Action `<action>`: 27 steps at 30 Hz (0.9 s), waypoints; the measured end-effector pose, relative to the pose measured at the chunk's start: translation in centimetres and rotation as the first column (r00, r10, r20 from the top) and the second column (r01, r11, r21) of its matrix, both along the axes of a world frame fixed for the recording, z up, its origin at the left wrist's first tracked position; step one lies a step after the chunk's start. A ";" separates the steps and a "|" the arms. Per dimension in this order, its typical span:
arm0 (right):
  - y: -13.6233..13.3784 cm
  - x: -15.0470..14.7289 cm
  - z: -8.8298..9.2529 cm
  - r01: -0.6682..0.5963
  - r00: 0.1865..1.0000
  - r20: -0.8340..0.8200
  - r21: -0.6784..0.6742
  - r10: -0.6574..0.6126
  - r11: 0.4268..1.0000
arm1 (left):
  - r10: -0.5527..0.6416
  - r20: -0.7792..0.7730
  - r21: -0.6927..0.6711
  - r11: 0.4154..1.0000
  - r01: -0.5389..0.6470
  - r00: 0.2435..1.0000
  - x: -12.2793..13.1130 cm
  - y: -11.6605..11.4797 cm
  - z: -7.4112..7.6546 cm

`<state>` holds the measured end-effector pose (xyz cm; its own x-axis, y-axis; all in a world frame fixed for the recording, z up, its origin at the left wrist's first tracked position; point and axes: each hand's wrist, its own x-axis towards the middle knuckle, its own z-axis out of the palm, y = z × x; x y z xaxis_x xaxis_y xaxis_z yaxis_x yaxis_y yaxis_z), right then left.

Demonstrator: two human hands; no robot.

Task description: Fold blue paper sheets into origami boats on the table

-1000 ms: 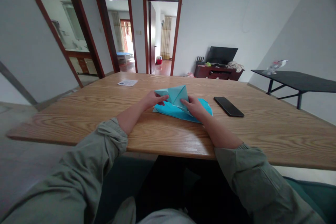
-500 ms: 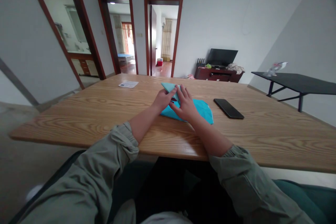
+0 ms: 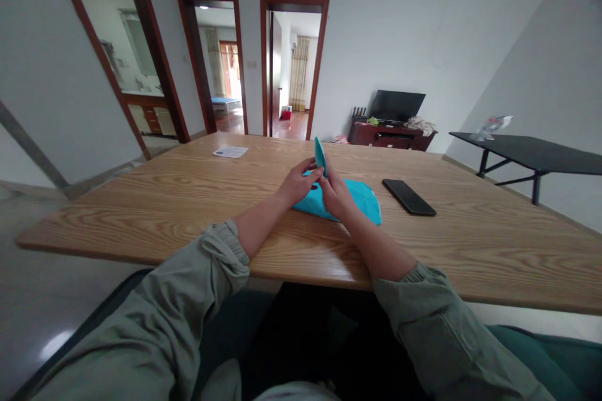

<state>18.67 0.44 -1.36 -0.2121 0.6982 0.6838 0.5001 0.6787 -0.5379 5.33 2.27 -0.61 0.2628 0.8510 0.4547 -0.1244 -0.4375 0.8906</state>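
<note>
A folded sheet of blue paper (image 3: 360, 198) lies on the wooden table (image 3: 188, 200) in front of me. One flap of the blue paper stands upright between my two hands. My left hand (image 3: 298, 185) pinches that flap from the left side. My right hand (image 3: 335, 191) grips it from the right, fingers closed against the paper. Both hands meet at the flap's base, close together.
A black phone (image 3: 408, 197) lies on the table right of the paper. A small white card (image 3: 230, 151) sits at the far left of the table. A black side table (image 3: 536, 153) stands at the right. Doorways and a TV cabinet (image 3: 390, 133) are behind.
The flap lay low over the paper and now stands upright. Both hands drew together around it; my right hand went from flat on the paper to gripping the flap.
</note>
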 end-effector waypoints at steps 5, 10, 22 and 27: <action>-0.4 -0.1 0.1 0.042 0.998 0.036 -0.005 -0.042 0.999 | 0.064 -0.030 0.229 0.972 -0.056 0.997 -0.2 0.3 -0.2; -0.7 -0.2 0.3 -0.002 1.000 0.024 0.001 0.002 1.000 | 0.069 0.001 0.282 0.957 -0.067 0.998 -0.2 0.4 -0.3; -0.5 0.1 0.2 0.004 1.000 0.024 -0.025 -0.003 1.000 | 0.125 -0.142 0.235 0.968 -0.089 0.982 -0.6 0.3 -0.4; -0.6 -0.1 0.0 0.106 0.993 0.063 -0.054 -0.102 0.993 | 0.196 -0.167 0.361 0.924 -0.125 0.966 -0.8 0.7 -0.4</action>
